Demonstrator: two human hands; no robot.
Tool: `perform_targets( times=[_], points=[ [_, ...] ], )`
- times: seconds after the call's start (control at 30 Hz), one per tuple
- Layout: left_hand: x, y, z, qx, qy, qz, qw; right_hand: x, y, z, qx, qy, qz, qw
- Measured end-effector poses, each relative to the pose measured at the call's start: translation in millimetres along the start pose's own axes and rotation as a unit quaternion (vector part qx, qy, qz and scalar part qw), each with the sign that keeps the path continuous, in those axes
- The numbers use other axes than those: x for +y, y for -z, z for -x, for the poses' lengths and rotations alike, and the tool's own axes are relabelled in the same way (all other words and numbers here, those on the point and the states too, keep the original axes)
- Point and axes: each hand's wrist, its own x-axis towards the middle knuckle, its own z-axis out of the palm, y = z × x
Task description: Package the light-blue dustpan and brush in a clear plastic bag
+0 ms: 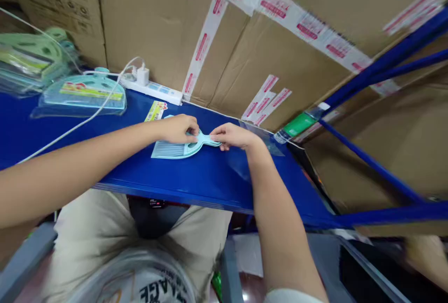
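A light blue mini dustpan and brush set (201, 141) lies on the blue tabletop (196, 177), its pale bristles pointing left and its handle to the right. My left hand (179, 129) is closed, with curled fingers gripping the body of the set near the base of the bristles. At the handle, my right hand (231, 135) pinches the end between thumb and fingers. A yellow-green card label (156, 111) sits just behind my left hand. Clear plastic wrapping (266, 137) lies flat beside and behind my right wrist.
Bagged dustpan sets, one blue (87, 93) and some green (31, 56), rest at the left. A white power strip (157, 92) with a plug and cable runs along the cardboard boxes (147, 23). A green-labelled bottle (301, 123) leans near the blue metal frame (378, 163) at right.
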Motion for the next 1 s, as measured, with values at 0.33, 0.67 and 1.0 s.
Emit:
perform_targets(
  times=[0.33,0.67,1.0],
  points=[
    [-6,8.3,-1,0.026,0.002,0.036,0.999,9,6,-2,-0.025,-0.017,-0.024,0.999],
    [-69,57.1,19,0.089,0.4,-0.084,0.908,15,15,-2,0.089,-0.075,-0.089,0.989],
    [-77,41.0,14,0.084,0.392,-0.065,0.914,7,10,-5,0.284,-0.149,0.016,0.947]
  ],
)
